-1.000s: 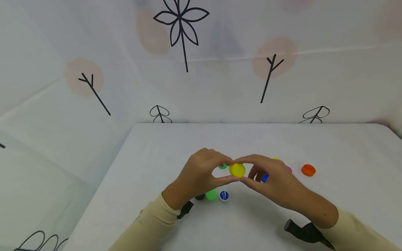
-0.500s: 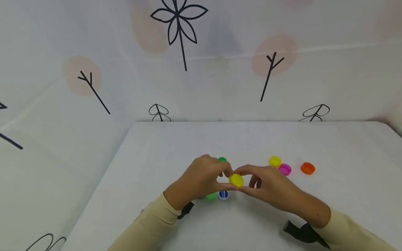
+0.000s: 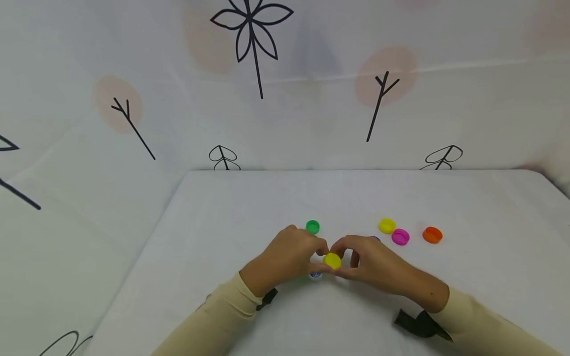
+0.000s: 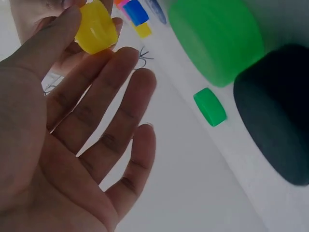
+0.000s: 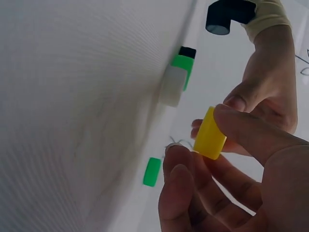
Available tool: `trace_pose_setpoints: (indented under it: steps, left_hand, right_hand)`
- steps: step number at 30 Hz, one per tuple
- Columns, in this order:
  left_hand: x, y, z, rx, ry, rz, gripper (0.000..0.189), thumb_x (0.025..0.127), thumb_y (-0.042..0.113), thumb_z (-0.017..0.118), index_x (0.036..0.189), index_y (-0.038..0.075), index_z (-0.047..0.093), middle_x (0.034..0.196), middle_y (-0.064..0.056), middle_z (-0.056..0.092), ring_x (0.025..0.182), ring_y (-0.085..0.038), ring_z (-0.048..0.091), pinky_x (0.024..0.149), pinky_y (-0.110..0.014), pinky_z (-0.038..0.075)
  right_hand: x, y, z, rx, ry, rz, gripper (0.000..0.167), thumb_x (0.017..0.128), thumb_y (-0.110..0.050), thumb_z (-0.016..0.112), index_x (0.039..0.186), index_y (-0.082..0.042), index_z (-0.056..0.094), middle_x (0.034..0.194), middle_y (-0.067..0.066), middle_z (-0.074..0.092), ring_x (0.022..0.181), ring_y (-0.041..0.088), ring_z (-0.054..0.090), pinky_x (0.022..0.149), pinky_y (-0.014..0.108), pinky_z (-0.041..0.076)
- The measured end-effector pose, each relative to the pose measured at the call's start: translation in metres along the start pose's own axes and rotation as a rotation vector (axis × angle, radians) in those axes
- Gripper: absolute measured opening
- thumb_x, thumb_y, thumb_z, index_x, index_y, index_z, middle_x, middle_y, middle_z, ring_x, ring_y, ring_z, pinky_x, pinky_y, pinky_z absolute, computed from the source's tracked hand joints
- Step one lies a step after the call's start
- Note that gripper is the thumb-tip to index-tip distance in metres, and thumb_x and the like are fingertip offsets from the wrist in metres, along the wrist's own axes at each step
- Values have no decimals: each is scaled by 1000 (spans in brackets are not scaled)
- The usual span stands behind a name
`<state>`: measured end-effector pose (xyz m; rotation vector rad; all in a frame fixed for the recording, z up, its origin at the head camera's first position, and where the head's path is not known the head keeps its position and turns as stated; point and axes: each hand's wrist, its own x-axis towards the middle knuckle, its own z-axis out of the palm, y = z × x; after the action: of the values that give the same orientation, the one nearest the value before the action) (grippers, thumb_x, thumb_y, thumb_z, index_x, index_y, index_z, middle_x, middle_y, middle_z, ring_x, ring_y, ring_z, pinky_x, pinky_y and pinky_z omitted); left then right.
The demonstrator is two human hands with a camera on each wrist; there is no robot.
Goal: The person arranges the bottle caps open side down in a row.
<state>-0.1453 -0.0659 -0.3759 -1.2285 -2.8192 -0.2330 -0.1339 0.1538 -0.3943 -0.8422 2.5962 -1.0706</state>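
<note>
Nearest to me, two cream sleeves are coming in from six o'clock, and the left hand [image 3: 288, 256] and right hand [image 3: 371, 263] are meeting low over the white table [image 3: 467, 207]; between them they are pinching a yellow cap [image 3: 332, 260], thumb and fingertips of each curled onto its rim, so both are closed lightly on it; the cap is hanging just above the cloth near the table's front centre.

It is looking like a small hollow plastic cap, so I am judging it light, stiff and rather slick; a hold across the rim, at opposite edges, is seeming the safest, since a squeeze on the flat face could let it squirt out.

Farther off, a green cap [image 3: 312, 227] is lying at eleven o'clock from the hands; at one to two o'clock a second yellow cap [image 3: 386, 225], a pink cap [image 3: 400, 237] and an orange cap [image 3: 432, 235] are lying in a loose row.

The left wrist view is showing what the head view is hiding: the left hand's lower three fingers [image 4: 104, 121] are lying straight and idle, and a bright green cap [image 4: 217, 38] and a black cap [image 4: 277, 111] are sitting tucked beneath; the right wrist view is showing the cap's side wall.
</note>
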Motion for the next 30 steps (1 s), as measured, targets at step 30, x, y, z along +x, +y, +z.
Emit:
trace_pose_setpoints:
  steps: [30]
  left_hand:
    - [-3, 9, 20, -1, -125, -7, 22, 82, 45, 80, 93, 25, 79, 86, 16, 71, 75, 1, 60, 73, -23, 49]
  right_hand:
    - [1, 12, 12, 54, -188, 16, 27, 89, -18, 76, 114, -12, 71, 76, -13, 63, 66, 1, 57, 64, 20, 52]
